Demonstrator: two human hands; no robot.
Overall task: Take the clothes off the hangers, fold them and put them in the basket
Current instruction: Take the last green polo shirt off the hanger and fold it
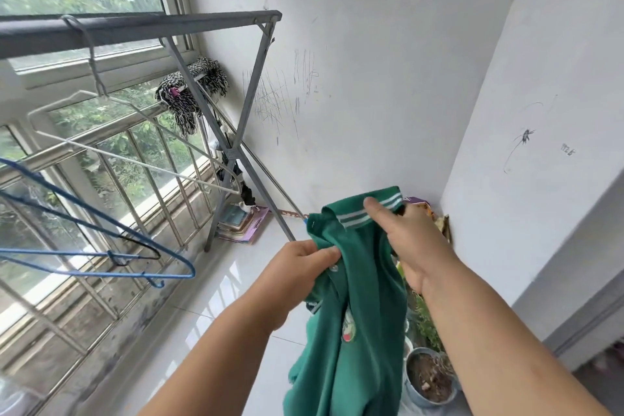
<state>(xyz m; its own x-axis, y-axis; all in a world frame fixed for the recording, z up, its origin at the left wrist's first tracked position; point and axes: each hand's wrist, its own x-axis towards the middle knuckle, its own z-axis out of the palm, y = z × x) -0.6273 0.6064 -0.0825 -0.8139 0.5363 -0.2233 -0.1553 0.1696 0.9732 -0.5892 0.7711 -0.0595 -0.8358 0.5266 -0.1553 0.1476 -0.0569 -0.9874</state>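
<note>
I hold the shirt up before me, at about 6 o'clock in my view, and its green cloth hangs down from both hands. My left hand has its fingers curled and pinches the cloth by the buttons, at the shirt's 9 o'clock edge. My right hand grips the striped collar at the shirt's 1 o'clock, with the thumb pressed on the white stripes. At 10 o'clock a bare white hanger hooks over the rack. Bare blue hangers show below it at 9 o'clock. A mop leans in the corner at 11 o'clock. A pot of soil sits on the floor at 5 o'clock, just beside the shirt's lower part.
</note>
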